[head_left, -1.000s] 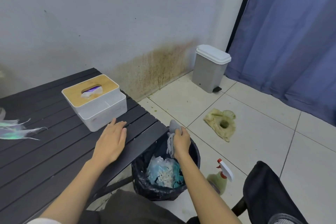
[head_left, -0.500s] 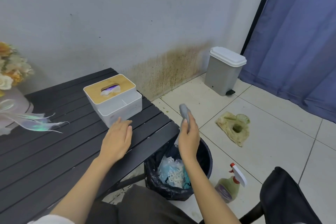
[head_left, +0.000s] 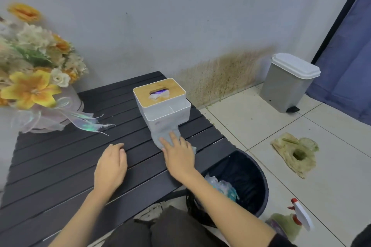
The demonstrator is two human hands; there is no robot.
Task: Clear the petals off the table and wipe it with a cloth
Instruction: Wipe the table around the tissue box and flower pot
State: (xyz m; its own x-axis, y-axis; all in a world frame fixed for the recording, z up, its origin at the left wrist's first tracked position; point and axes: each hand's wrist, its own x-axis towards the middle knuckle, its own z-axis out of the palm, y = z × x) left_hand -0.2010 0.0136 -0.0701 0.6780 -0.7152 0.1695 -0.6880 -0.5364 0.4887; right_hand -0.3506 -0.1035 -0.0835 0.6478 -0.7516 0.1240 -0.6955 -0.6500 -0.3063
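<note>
A black slatted table point(head_left: 60, 158) fills the lower left. A grey cloth point(head_left: 163, 133) lies on it just in front of the white tissue box point(head_left: 162, 102). My right hand point(head_left: 178, 154) presses flat on the near end of the cloth, fingers spread. Flat on the table to the left of the cloth rests my left hand point(head_left: 111, 163), holding nothing. I see no loose petals on the table. A black bin point(head_left: 249, 180) with a liner stands by the table's right edge, with pale blue and white scraps point(head_left: 222, 185) inside.
A bouquet point(head_left: 34, 78) with iridescent ribbon stands at the table's back left. On the tiled floor are a grey pedal bin point(head_left: 287, 84), a dirty yellow rag point(head_left: 295, 152) and a spray bottle point(head_left: 291, 220). A blue curtain point(head_left: 349, 62) hangs at right.
My right hand has carried the grey cloth from above the black bin onto the table and laid it flat by the tissue box. My left hand stayed on the table. The view swung left.
</note>
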